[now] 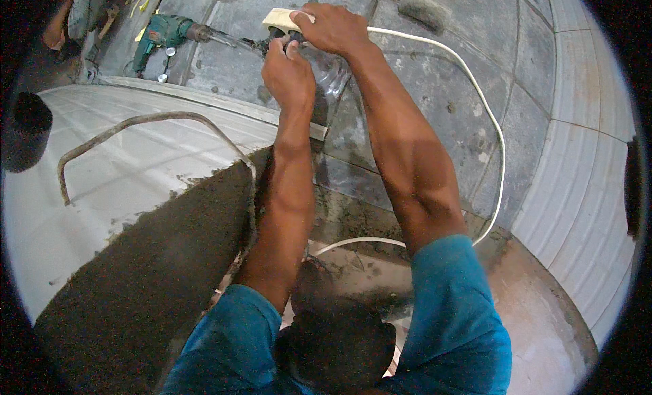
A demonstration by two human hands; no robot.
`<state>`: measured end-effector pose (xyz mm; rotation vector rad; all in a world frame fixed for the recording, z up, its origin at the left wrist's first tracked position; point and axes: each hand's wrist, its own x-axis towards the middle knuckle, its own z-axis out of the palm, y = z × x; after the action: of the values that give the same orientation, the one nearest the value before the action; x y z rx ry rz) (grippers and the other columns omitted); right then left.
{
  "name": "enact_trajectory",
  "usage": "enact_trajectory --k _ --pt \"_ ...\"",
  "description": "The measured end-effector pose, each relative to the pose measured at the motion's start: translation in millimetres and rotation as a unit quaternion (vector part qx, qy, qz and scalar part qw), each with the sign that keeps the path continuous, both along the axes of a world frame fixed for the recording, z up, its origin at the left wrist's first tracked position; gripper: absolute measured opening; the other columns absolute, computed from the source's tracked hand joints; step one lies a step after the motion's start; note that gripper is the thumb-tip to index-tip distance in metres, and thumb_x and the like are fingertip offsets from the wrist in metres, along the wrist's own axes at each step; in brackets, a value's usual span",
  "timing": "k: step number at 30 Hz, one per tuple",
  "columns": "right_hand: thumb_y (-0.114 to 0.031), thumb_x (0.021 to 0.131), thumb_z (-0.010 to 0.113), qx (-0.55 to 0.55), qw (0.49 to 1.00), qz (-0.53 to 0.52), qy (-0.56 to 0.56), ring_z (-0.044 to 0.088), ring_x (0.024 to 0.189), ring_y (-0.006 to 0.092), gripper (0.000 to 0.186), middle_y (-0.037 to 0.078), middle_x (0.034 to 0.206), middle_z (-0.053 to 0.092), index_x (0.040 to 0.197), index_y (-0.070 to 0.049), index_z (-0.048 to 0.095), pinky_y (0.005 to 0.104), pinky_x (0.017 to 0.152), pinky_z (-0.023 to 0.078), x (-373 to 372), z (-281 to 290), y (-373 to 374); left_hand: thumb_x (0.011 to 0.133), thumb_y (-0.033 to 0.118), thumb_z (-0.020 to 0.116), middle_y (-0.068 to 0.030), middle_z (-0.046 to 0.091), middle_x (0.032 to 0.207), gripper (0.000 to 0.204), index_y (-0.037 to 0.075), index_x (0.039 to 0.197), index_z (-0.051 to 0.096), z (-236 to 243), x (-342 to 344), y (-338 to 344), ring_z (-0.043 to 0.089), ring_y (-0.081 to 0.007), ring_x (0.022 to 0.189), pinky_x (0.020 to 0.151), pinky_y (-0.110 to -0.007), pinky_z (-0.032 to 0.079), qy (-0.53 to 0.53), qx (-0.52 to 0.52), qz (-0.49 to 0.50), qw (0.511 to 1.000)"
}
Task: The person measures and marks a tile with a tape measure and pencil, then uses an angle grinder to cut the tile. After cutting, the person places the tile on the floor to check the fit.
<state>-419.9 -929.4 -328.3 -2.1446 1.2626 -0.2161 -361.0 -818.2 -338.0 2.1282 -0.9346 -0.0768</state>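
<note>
Floor of grey slabs [448, 82], dusty and stained, bordered at right by ribbed white panels [577, 184].

Power strip [278, 17], one, off-white: held above the floor at upper centre. Long axis runs left to right across the view, dipping slightly rightward; bare end points left, cabled end right. White cable [501, 140] leaves beyond the right hand and loops down the right side, passing from sight behind the arm.

Hands, two, close together. Right hand [331, 28]: clamped over the strip's right part, thumb on the near edge, concealing much of the casing. Left hand [289, 76]: just below, fingers pinching a dark plug [293, 37] against the strip's near side (mostly covered; whether it is seated cannot be told).

Drill [166, 32], one, green: lying left of the hands, bit toward them, tip hard to make out among dark clutter.

Mallet [422, 9], one, grey-headed: handle cut off above.

Bent metal rod [146, 116], one: lower end obscured near the left forearm.

Dark rounded shape [336, 344], lower centre: unidentifiable.
</note>
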Motion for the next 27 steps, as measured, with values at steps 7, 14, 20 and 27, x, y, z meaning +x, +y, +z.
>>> enact_trajectory --k 7,14,20,27 --pt "-0.059 0.093 0.045 -0.016 0.999 0.002 -0.035 0.064 0.113 0.0358 0.054 0.012 0.119 0.070 0.127 -0.021 0.065 0.0548 0.097 0.046 4 2 3 0.095 0.020 0.060 -0.0194 0.070 0.104 0.022 0.005 0.110 0.066 -2 5 -3 0.067 -0.0401 0.096 0.082 -0.048 0.051 0.016 0.018 -0.009 1.000" --pt "-0.064 0.076 0.069 -0.038 0.995 0.071 -0.057 0.065 0.110 0.0354 0.069 0.014 0.117 0.069 0.125 -0.016 0.064 0.0482 0.095 0.049 -6 -6 -22 0.094 0.009 0.058 -0.0268 0.060 0.124 0.041 -0.004 0.133 0.052 4 -29 2 0.060 -0.0408 0.112 0.094 -0.047 0.046 -0.015 -0.038 -0.043 0.998" --pt "-0.039 0.082 0.076 -0.063 0.990 -0.011 -0.125 0.058 0.121 0.0359 0.057 0.018 0.130 0.062 0.129 -0.013 0.059 0.0471 0.102 0.044 3 -8 -29 0.092 0.007 0.062 -0.0286 0.045 0.139 0.054 -0.006 0.140 0.043 23 -66 74 0.042 -0.0440 0.131 0.110 -0.048 0.033 0.066 0.144 -0.093 0.983" --pt "-0.026 0.086 0.074 -0.296 0.937 -0.162 -0.095 0.049 0.129 0.0365 0.049 0.020 0.136 0.055 0.130 -0.012 0.058 0.0519 0.109 0.036 -132 -10 5 0.091 0.013 0.065 -0.0285 0.030 0.150 0.053 0.001 0.140 0.048 28 -95 103 0.031 -0.0461 0.138 0.115 -0.049 0.028 0.007 0.184 -0.186 0.965"
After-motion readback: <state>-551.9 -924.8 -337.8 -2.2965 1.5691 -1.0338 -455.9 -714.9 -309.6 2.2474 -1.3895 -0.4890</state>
